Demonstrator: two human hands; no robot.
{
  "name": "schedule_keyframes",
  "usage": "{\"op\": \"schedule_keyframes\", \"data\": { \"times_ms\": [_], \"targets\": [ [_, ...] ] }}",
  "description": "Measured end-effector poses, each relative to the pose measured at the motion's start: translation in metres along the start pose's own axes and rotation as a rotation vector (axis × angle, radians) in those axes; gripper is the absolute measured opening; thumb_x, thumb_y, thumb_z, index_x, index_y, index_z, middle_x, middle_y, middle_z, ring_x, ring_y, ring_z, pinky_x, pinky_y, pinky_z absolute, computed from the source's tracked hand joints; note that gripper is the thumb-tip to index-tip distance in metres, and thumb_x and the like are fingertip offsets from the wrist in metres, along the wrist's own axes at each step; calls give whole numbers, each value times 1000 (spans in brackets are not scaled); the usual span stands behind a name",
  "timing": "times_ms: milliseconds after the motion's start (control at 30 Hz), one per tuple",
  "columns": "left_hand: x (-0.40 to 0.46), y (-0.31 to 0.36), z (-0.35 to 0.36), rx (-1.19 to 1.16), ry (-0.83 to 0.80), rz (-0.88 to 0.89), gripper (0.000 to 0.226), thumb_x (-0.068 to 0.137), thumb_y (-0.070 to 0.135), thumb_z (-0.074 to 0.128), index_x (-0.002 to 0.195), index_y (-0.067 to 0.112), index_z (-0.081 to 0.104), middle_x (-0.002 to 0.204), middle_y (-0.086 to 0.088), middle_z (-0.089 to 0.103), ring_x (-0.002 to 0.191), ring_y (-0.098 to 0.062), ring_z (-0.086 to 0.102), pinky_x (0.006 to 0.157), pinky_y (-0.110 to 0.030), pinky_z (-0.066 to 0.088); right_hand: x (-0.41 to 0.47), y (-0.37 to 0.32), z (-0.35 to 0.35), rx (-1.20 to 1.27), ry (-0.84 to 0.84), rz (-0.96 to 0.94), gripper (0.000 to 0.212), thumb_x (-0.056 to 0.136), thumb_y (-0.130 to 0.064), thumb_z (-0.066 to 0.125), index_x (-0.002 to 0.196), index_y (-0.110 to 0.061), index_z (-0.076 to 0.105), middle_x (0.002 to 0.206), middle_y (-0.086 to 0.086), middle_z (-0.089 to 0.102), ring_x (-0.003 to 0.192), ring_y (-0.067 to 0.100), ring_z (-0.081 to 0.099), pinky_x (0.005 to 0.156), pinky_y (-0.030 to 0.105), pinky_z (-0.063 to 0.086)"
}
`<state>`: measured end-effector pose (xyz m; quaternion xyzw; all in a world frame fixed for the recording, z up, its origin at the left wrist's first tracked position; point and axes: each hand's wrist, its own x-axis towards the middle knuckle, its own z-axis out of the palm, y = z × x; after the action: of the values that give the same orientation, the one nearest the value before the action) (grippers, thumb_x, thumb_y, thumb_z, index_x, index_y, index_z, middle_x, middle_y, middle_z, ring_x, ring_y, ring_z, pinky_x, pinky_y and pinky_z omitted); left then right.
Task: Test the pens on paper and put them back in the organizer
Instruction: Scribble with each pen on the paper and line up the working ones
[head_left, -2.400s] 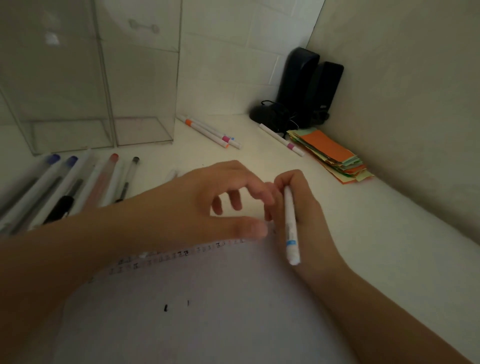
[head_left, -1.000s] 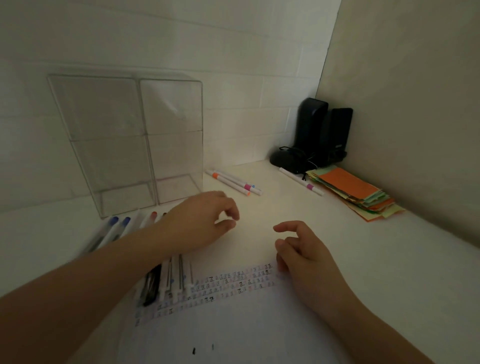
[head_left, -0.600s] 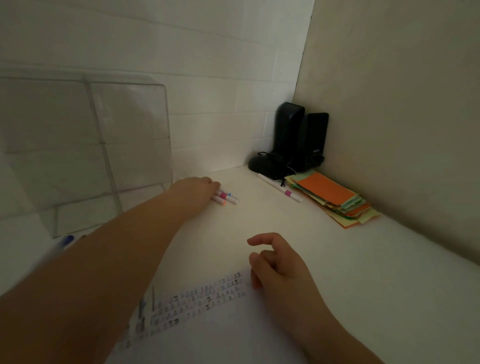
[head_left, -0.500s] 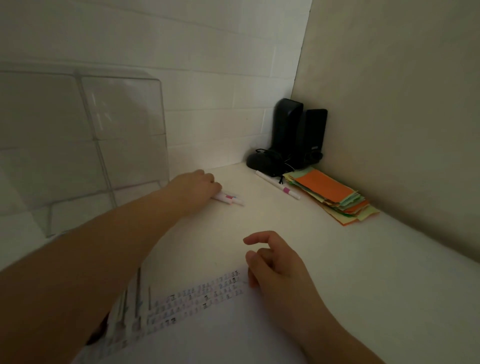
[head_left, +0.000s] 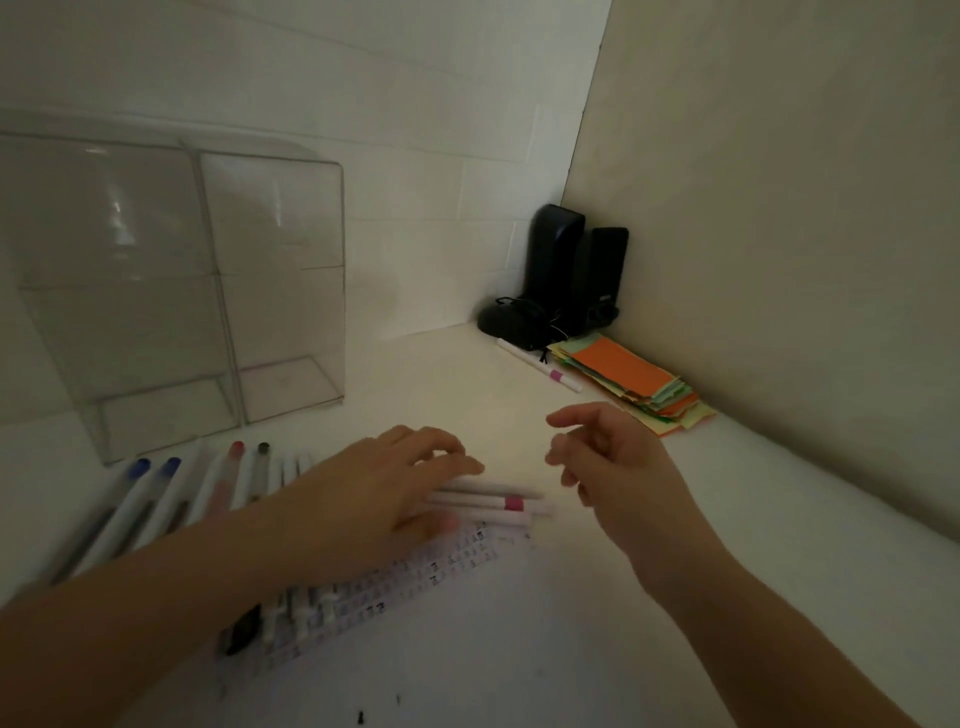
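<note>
My left hand (head_left: 374, 499) lies over three white pens (head_left: 498, 503), fingers on top and thumb against them; one pen has a pink band. They lie side by side at the top edge of the white paper (head_left: 467, 649), which has a printed strip and small ink marks. My right hand (head_left: 618, 467) hovers just right of the pens, fingers apart, holding nothing. The clear acrylic organizer (head_left: 218, 291) stands at the back left with nothing in its compartments. A row of several pens (head_left: 171, 493) lies in front of it.
Another white pen with a pink band (head_left: 540, 365) lies near the back corner. Black speakers and a mouse (head_left: 571, 270) stand in that corner. A stack of coloured paper slips (head_left: 623, 384) lies along the right wall.
My left hand reached to the far pens by the organizer and has drawn them back to the paper's top edge. The pen my right hand held earlier is gone from it.
</note>
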<state>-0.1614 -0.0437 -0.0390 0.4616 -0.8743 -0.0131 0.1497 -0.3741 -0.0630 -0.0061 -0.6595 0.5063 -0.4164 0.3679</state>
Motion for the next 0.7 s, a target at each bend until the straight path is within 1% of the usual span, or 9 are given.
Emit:
{"op": "schedule_keyframes", "data": {
  "times_ms": [67, 167, 233, 300, 367, 433, 500, 600, 700],
  "targets": [
    [-9, 1, -4, -56, -54, 78, 40, 86, 50, 39, 125, 39, 42, 130, 12, 46, 109, -4, 45, 87, -27, 45, 19, -2, -6, -272, -16, -41, 16, 90, -12, 52, 98, -23, 61, 89, 2, 62, 68, 8, 53, 59, 19, 40],
    [-15, 2, 1, -44, -95, 135, 41, 87, 52, 39, 127, 41, 38, 131, 12, 50, 120, -8, 44, 98, -32, 42, 62, 10, -8, -733, -112, -40, 30, 93, -17, 49, 122, -23, 53, 124, 6, 52, 105, 18, 52, 85, 27, 41],
    [-15, 2, 5, 9, -108, 155, 41, 87, 54, 34, 127, 44, 37, 133, 14, 51, 122, -12, 47, 98, -35, 43, 92, 23, -6, -932, -163, -12, 40, 95, -19, 46, 134, -20, 43, 140, 11, 39, 125, 26, 41, 100, 35, 35],
    [-11, 5, 5, 79, -118, 184, 39, 87, 56, 33, 125, 47, 39, 134, 17, 48, 124, -14, 46, 98, -32, 41, 115, 33, 0, -1043, -186, -5, 44, 96, -20, 43, 139, -20, 36, 145, 14, 32, 132, 31, 31, 106, 39, 29],
    [-7, 8, 4, 36, -162, 207, 42, 88, 56, 33, 129, 48, 35, 144, 17, 35, 136, -14, 28, 107, -30, 20, 131, 43, 9, -1106, -201, -9, 45, 98, -23, 37, 142, -20, 32, 148, 16, 29, 134, 32, 27, 108, 40, 26],
    [-6, 10, 4, -69, -239, 205, 48, 86, 58, 34, 133, 50, 27, 151, 19, 17, 140, -10, 6, 106, -25, 1, 144, 51, 16, -1135, -208, -1, 45, 99, -28, 31, 142, -18, 30, 148, 18, 29, 134, 33, 29, 107, 39, 27],
    [-3, 14, 1, -81, -295, 216, 56, 83, 60, 39, 135, 50, 24, 152, 21, 9, 139, -7, -1, 105, -22, 1, 153, 57, 19, -1161, -199, -22, 40, 99, -28, 29, 134, -12, 40, 137, 18, 43, 122, 31, 42, 98, 37, 35],
    [2, 17, -1, -123, -363, 195, 61, 82, 57, 50, 137, 48, 24, 151, 21, 9, 137, -4, 1, 108, -25, 6, 153, 55, 17, -1155, -95, -98, 28, 95, -14, 37, 114, -10, 57, 107, 9, 58, 95, 24, 54, 80, 32, 43],
    [5, 20, -5, -127, -363, 185, 65, 79, 57, 55, 136, 46, 27, 151, 15, 14, 136, -6, 7, 111, -29, 12, 129, 40, 19, -1157, -79, -190, 25, 91, -5, 41, 109, -15, 56, 107, 7, 60, 94, 25, 56, 80, 35, 48]
  ]
}}
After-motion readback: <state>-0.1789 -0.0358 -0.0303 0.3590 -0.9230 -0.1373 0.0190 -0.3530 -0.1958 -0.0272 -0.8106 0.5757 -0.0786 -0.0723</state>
